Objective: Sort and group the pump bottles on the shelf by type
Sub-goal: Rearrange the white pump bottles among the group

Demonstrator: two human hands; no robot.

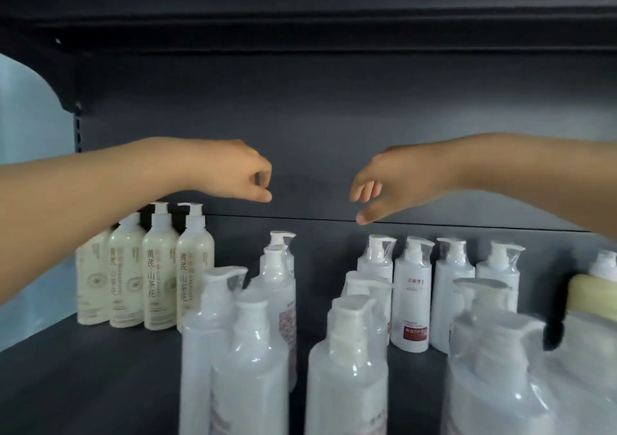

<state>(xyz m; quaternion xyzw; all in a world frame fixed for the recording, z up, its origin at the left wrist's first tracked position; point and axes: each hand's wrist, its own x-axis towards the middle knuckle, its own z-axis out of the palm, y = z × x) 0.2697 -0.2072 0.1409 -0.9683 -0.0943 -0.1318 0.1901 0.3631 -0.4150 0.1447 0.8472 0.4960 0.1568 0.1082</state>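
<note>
Nearest the camera, blurred front bottles (250, 368) in clear wrap stood on the dark shelf (100, 384): two touching at left-centre, one in the middle, and a cluster at the right edge. Behind the left-centre two, more wrapped pumps (278, 267) stood in a line running back. To the right, a row of white bottles (454, 287) stood upright side by side near the rear, one showing a red label (411, 332). At far right a yellow object (589, 296) lay beside another pump top; what it was could not be told. At the left rear, well apart from the white ones, the cream bottles (160, 274) stood packed together, upright, with dark print on their fronts.

Above all of them, both arms reached in. The left hand (240, 171) hung over the gap beside the cream bottles, fingers curled in against the thumb, grasping nothing. The right hand (397, 181) hung above the white row, fingers loose and parted, thumb lowest, touching nothing. Behind both rose the plain back panel (317, 100).
</note>
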